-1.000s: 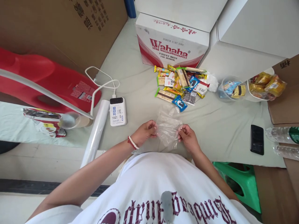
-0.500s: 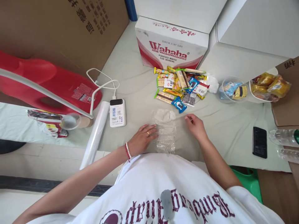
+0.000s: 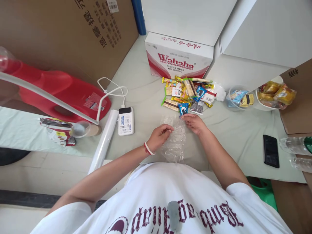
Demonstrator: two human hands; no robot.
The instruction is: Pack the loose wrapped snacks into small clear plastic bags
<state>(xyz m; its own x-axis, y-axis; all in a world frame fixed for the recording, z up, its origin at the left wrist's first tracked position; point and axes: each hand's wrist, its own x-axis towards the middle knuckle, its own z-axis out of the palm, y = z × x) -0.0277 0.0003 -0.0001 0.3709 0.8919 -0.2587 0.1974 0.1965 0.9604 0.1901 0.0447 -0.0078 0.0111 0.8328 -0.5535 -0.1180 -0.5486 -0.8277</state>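
A clear plastic bag (image 3: 174, 143) lies on the pale green cloth in front of me. My left hand (image 3: 159, 136) pinches the bag's upper left edge, fingers curled. My right hand (image 3: 194, 122) is closed on a small blue snack packet (image 3: 183, 109) at the near edge of the snack pile (image 3: 188, 92), just above the bag's mouth. The pile holds several wrapped bars and packets in yellow, green, blue and white.
A Wahaha box (image 3: 179, 57) stands behind the pile. A power bank (image 3: 126, 121) with white cable, a film roll (image 3: 103, 143) and a red jug (image 3: 63, 92) lie left. Two bowls of snacks (image 3: 240, 97), a black phone (image 3: 270, 151) and water bottles (image 3: 296, 146) are right.
The bag was held up in both hands, then laid flat. My right hand reached forward to the pile and closed on the blue packet; my left hand went from flat on the bag to pinching its edge.
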